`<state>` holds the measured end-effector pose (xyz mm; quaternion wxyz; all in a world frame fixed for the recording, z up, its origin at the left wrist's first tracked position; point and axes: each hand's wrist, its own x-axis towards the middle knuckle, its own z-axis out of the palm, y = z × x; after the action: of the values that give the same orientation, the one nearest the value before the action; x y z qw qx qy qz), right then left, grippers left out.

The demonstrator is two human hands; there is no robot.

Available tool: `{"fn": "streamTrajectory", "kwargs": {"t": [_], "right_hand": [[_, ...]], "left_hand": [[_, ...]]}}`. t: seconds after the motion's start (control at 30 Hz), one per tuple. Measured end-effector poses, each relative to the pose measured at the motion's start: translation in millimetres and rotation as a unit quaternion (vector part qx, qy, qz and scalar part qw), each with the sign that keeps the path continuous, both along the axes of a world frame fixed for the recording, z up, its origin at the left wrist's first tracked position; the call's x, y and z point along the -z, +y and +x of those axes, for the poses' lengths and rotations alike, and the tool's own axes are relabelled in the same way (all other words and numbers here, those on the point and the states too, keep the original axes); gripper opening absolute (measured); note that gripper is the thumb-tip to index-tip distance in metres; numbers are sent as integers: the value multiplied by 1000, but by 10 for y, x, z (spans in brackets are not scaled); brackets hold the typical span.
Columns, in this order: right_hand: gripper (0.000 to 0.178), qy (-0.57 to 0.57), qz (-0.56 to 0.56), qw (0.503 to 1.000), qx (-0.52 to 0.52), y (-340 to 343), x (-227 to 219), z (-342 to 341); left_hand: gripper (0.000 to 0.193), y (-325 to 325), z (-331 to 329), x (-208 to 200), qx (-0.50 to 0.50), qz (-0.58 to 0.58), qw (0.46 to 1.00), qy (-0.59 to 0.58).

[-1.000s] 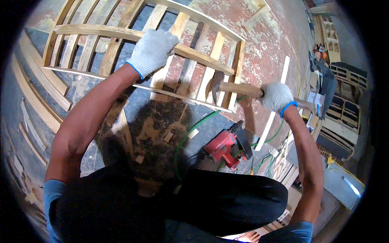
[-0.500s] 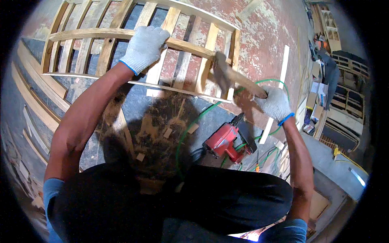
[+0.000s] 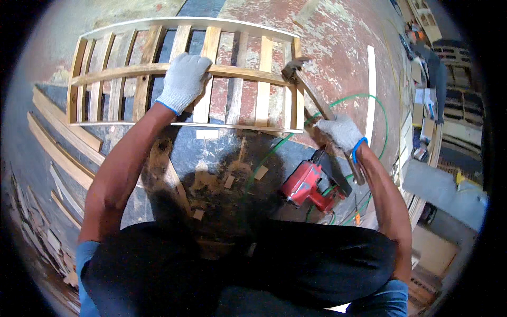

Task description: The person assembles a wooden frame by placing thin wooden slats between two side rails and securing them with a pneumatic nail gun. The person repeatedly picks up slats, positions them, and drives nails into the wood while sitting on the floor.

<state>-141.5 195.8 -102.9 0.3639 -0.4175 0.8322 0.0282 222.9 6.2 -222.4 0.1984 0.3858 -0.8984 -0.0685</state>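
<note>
A slatted wooden frame (image 3: 211, 39) lies on the floor, with several crosspieces and one long rail along its middle. My left hand (image 3: 186, 79), in a white knitted glove with a blue cuff, is closed around that middle rail (image 3: 243, 73). My right hand (image 3: 340, 132), gloved the same way, grips a hammer (image 3: 316, 98) by its wooden handle. The hammer's metal head is at the right end of the middle rail, by the frame's end board (image 3: 300, 100); whether it touches the wood I cannot tell.
A red nail gun (image 3: 306, 185) lies near my right knee, with a green hose (image 3: 383, 113) looping around it. Loose wooden strips (image 3: 60, 150) lie at the left. A white strip (image 3: 371, 90) is on the right, and small wood offcuts (image 3: 229, 182) are scattered in front of me.
The hammer head has moved from above the frame's right slats to the middle rail's right end. My left hand keeps its hold on the rail. The whole view has shifted a little.
</note>
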Motion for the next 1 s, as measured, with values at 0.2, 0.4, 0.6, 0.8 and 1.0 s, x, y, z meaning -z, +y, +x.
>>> {"fn": "streamTrajectory", "kwargs": {"t": [0.2, 0.4, 0.6, 0.8, 1.0], "right_hand": [[41, -157, -50, 972, 165, 248, -125, -33], [39, -189, -83, 956, 207, 346, -91, -69], [36, -167, -109, 957, 211, 432, 129, -232], [38, 18, -185, 978, 96, 331, 730, -941], [43, 202, -182, 960, 62, 548, 1155, -1444]], "left_hand": [[19, -11, -12, -7, 13, 14, 1000, -8], [24, -36, -27, -56, 14, 30, 998, -44], [20, -3, -75, -125, 29, 38, 998, -31], [20, -15, -25, -189, 32, 29, 997, -61], [18, -15, -26, -172, 27, 18, 997, -73]]}}
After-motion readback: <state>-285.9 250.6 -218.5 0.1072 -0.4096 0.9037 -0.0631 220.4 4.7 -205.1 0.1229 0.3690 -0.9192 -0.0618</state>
